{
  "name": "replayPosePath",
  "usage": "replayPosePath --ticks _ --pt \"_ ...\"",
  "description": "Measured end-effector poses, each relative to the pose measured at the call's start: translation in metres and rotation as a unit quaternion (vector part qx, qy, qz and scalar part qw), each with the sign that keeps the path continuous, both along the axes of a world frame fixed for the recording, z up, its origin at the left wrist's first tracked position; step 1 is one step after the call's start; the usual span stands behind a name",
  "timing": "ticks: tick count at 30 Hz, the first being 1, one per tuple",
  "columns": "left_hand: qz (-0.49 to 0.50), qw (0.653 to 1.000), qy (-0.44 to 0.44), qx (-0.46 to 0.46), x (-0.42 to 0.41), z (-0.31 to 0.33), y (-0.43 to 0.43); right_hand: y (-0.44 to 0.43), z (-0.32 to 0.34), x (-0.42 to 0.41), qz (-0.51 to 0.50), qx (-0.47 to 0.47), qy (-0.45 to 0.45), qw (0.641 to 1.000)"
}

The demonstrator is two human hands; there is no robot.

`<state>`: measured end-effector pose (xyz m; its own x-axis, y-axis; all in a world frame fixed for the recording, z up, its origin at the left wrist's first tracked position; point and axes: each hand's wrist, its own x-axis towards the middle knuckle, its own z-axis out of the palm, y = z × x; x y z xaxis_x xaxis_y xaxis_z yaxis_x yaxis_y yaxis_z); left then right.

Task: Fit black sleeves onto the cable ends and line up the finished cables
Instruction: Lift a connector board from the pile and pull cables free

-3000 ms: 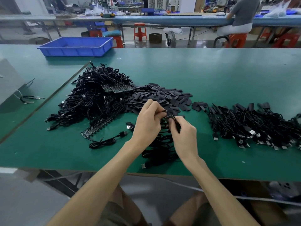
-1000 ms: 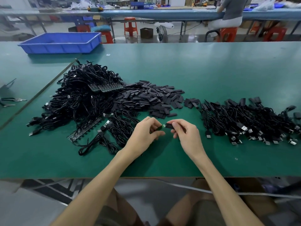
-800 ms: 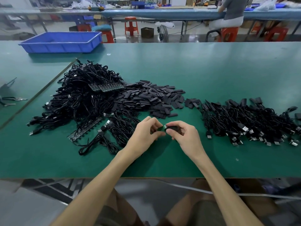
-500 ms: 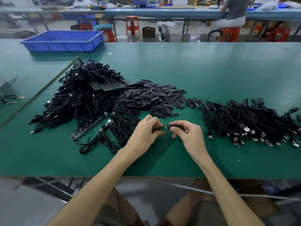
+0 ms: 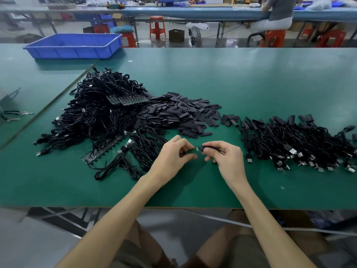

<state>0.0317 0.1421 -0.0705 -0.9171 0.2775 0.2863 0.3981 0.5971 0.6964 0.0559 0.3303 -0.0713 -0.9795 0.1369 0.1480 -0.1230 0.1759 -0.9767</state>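
- My left hand (image 5: pixel 173 157) pinches a cable end (image 5: pixel 195 149) between finger and thumb. Its small green board tip pokes out over the matte green bench (image 5: pixel 251 78).
- My right hand (image 5: pixel 226 159) pinches a flat black sleeve (image 5: pixel 209 147), whose mouth meets that tip. The two hands are close together but not touching.
- Just behind them lies a pile of loose sleeves (image 5: pixel 183 113), flat and dull black.
- The tangled cables (image 5: pixel 96 113) are heaped at left, and the sleeved cables (image 5: pixel 299 140) are spread in a row at right.

On the table (image 5: pixel 251 78), the cable heap (image 5: pixel 100 117) lies left, with the sleeves (image 5: pixel 179 113) touching its right side. The row of cables (image 5: pixel 293 140) lies right of those.
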Motion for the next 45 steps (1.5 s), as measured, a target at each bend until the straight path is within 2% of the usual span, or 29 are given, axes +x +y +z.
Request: replayPosePath --ticks 13,30,36,40,43,45 --pt "-0.026 1.000 0.003 -0.005 0.002 0.001 -0.002 -0.001 -0.001 0.001 0.009 0.030 -0.001 1.000" --pt "-0.014 1.000 0.009 0.008 -0.004 -0.003 -0.001 -0.001 -0.002 -0.002 0.058 0.035 -0.006 0.998" --pt "-0.025 0.998 -0.053 0.026 -0.001 -0.001 -0.002 -0.003 -0.005 -0.002 0.060 0.046 0.006 0.997" --pt "-0.058 0.993 -0.090 -0.038 -0.005 0.011 -0.005 -0.001 -0.004 -0.002 0.052 0.030 0.006 0.998" --pt "-0.058 0.990 -0.088 -0.098 -0.009 0.018 -0.010 -0.001 -0.004 -0.002 0.050 0.027 0.003 0.998" --pt "-0.052 0.990 -0.085 -0.095 -0.008 0.019 -0.011 0.000 -0.005 -0.002 0.051 0.029 0.003 0.998"
